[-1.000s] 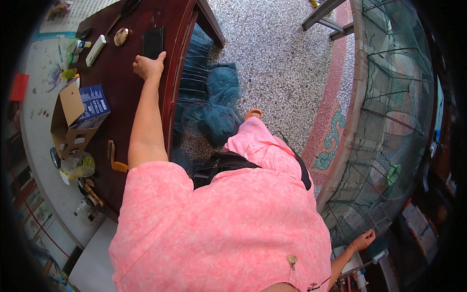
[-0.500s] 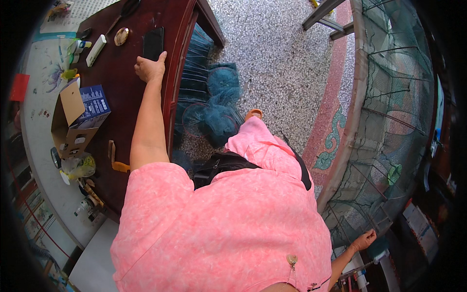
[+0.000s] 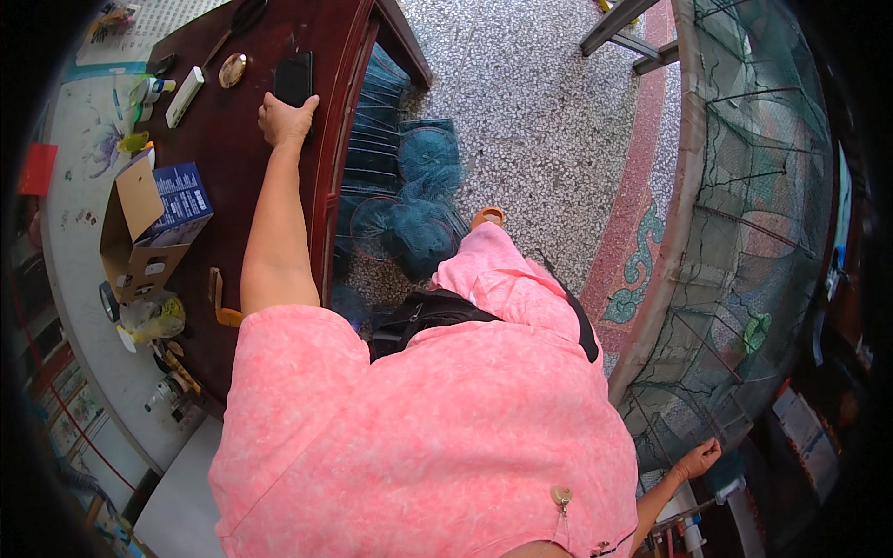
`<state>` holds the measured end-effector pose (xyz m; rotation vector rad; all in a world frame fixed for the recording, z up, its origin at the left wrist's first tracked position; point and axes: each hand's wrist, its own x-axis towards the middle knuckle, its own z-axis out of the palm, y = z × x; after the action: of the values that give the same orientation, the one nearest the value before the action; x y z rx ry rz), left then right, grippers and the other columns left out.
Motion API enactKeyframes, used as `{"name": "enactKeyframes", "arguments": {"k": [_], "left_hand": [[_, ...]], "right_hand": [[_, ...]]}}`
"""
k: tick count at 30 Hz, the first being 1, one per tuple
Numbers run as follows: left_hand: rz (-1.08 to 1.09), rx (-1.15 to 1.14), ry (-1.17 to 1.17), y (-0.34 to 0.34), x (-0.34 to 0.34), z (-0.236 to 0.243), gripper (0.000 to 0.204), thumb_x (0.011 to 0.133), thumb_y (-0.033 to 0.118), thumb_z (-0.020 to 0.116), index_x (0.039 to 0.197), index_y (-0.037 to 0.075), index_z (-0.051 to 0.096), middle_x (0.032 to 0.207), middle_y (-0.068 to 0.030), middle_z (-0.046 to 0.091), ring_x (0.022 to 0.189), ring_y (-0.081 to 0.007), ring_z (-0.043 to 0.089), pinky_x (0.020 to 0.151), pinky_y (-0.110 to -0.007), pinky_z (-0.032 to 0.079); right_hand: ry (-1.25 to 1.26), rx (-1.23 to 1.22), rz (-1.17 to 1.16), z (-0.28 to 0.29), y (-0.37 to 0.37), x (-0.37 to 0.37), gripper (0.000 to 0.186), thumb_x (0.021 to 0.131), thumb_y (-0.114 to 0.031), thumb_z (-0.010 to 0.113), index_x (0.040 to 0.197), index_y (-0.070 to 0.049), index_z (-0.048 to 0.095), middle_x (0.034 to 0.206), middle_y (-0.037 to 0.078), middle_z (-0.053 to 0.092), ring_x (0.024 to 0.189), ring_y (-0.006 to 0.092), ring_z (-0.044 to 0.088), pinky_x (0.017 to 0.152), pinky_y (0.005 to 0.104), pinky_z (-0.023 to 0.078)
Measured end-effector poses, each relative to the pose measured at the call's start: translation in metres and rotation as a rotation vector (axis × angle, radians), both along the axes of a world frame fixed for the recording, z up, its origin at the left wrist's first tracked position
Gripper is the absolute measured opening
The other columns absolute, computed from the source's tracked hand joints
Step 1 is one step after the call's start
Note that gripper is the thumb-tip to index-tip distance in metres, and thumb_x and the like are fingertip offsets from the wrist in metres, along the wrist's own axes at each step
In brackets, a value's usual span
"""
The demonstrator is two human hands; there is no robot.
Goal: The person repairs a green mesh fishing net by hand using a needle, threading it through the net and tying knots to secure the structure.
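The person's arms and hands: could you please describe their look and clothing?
The left sleeve is short and mottled pink, leaving the left forearm bare. The visible right forearm is also bare. The left hand and right hand are ungloved.

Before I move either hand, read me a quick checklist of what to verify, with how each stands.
1. Left hand at the near end of the black phone: ok.
2. Phone wholly on the dark red table: ok.
3. Phone apart from the cardboard box: ok.
4. Phone's upper face lit: not ok, dark.
5. Right hand gripping the green netting: cannot tell; they look close together.
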<state>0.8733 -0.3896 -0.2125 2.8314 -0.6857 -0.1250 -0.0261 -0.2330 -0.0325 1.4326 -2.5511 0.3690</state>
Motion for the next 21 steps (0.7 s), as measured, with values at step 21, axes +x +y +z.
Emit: {"name": "enactKeyframes", "arguments": {"k": [21], "left_hand": [[0.003,0.015,0.006,-0.005,0.007,0.000,0.093,0.062,0.047,0.074,0.130,-0.003,0.034,0.129,-0.0257,0.040,0.121,-0.0385,0.038,0.102,-0.043,0.033]], "right_hand": [[0.000,0.041,-0.003,-0.002,0.005,-0.016,0.024,0.092,-0.023,0.054,0.100,0.000,0.056,0.089,0.010,0.062,0.080,0.0185,0.060,0.072,0.0286,0.048]]}}
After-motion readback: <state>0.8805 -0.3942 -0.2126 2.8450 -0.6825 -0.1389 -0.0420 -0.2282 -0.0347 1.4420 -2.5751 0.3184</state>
